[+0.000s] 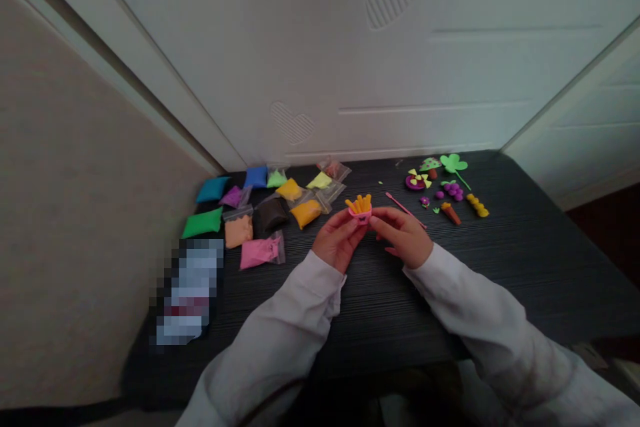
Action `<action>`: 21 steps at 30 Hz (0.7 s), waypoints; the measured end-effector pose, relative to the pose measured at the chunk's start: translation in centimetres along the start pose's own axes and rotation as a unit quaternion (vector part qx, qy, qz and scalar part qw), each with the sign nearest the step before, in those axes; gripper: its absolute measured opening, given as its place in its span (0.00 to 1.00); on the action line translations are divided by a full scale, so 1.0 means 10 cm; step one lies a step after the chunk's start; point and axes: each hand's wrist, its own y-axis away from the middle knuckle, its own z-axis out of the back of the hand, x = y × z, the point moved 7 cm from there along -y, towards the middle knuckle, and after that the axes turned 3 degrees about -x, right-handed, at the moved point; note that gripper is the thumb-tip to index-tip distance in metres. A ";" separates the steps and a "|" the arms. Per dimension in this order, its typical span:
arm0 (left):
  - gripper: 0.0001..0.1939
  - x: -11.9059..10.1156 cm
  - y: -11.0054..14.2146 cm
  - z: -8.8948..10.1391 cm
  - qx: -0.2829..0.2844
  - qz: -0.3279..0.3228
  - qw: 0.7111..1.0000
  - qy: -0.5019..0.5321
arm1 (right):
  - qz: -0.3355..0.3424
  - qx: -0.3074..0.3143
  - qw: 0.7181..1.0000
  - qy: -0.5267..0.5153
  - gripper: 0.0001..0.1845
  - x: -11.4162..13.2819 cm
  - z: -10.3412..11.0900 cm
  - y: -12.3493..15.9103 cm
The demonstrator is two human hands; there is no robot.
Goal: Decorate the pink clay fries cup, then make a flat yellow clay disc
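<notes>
A small clay box of fries (361, 216), a pink holder with yellow-orange sticks standing in it, is held upright over the middle of the table. My left hand (339, 240) is closed round its left side, thumb in front. From the right, my right hand (404, 236) pinches the holder's edge between thumb and fingers, its lower fingers curled below. Just beyond my right hand lies a thin pink stick tool (397, 203), its lower end close to the knuckles.
Bags of coloured clay cover the table's left, among them a pink bag (260, 251) and a brown bag (271, 213). Several clay models, including a green clover (454, 163) and purple grapes (454, 191), lie right. A white panel (300, 47) stands behind the black table (380, 320).
</notes>
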 end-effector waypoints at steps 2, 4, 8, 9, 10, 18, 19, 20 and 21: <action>0.11 -0.01 0.01 0.01 -0.001 0.000 1.000 -0.003 | 0.014 -0.009 1.000 0.001 0.15 0.03 -0.02 0.01; 0.10 -0.02 0.02 0.02 -0.005 0.001 1.000 -0.004 | 0.014 -0.017 1.000 0.007 0.14 0.03 -0.01 0.03; 0.12 -0.01 0.04 0.01 -0.010 -0.009 0.999 -0.035 | 0.011 -0.024 0.999 0.020 0.16 -0.01 0.02 0.05; 0.13 -0.01 0.04 0.01 -0.014 -0.019 0.998 -0.053 | 0.012 -0.024 0.999 0.022 0.16 -0.03 0.03 0.05; 0.15 -0.02 0.04 0.02 -0.019 -0.033 0.996 -0.075 | 0.014 -0.023 0.999 0.022 0.17 -0.04 0.03 0.05; 0.16 -0.15 0.08 -0.01 -0.053 -0.140 0.969 -0.195 | 0.047 -0.002 0.999 0.012 0.16 -0.08 0.01 0.04; 0.16 -0.16 0.09 -0.02 -0.051 -0.143 0.968 -0.200 | 0.049 -0.001 0.999 0.010 0.16 -0.08 0.01 0.04; 0.16 -0.17 0.09 -0.02 -0.048 -0.146 0.967 -0.205 | 0.052 0.002 0.999 0.007 0.15 -0.08 0.00 0.04; 0.16 -0.17 0.10 -0.02 -0.045 -0.149 0.965 -0.210 | 0.054 0.005 0.999 0.003 0.15 -0.07 0.00 0.04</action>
